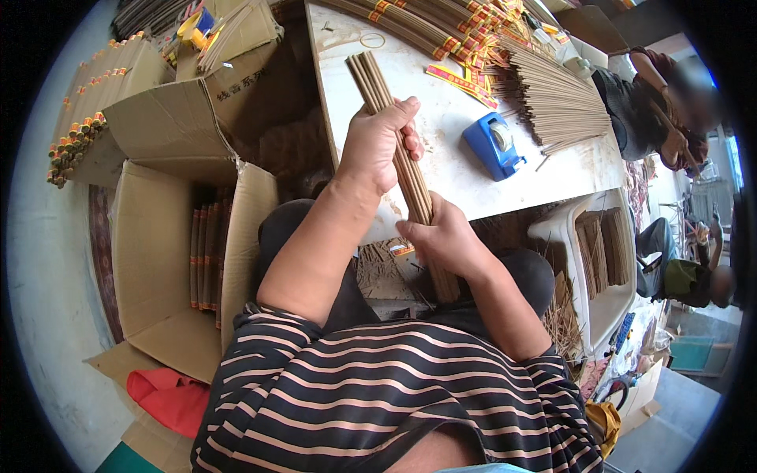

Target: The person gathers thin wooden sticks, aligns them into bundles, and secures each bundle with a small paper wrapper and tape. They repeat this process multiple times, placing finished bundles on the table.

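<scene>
A long bundle of brown incense sticks (pixel 408 175) slants across my lap and over the near edge of the white table (pixel 339 94). My left hand (pixel 382 142) is closed round its upper part, with the stick ends showing beyond the fist. Lower down, my right hand (pixel 443 235) grips the same bundle, thumb lying across it. To the right of the bundle, a blue tape dispenser (pixel 490 148) stands on the table. Red and yellow paper labels (pixel 465 83) lie loose behind it.
Loose incense sticks (pixel 556 98) fan out at the table's right, with banded bundles (pixel 402 24) along the back. An open cardboard box (pixel 158 260) holding wrapped bundles stands at my left. A white tub (pixel 599 260) of sticks is at right. Other people (pixel 670 102) sit beyond.
</scene>
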{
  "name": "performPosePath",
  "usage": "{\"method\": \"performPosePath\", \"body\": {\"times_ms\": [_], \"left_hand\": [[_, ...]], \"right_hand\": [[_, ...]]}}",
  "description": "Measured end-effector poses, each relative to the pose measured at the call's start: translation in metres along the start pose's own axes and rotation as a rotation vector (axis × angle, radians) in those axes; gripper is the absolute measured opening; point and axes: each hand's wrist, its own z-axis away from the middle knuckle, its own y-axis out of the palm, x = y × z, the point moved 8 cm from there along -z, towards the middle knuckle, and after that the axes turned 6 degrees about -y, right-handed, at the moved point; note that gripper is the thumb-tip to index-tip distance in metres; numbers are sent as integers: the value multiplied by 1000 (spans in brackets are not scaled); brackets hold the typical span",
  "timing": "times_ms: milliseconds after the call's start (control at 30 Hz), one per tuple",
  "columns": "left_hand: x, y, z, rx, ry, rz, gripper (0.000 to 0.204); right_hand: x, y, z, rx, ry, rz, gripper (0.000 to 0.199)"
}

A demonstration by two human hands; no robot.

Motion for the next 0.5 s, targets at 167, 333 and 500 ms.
{"method": "performPosePath", "body": {"times_ms": [167,333,500], "left_hand": [[6,19,3,267,-113,133,17],[12,15,3,191,-68,99,16],[9,11,-2,122,6,5,15]], "right_hand": [[5,12,13,168,65,-483,20],[2,2,11,29,0,-257,21],[0,3,10,79,45,-276,20]]}}
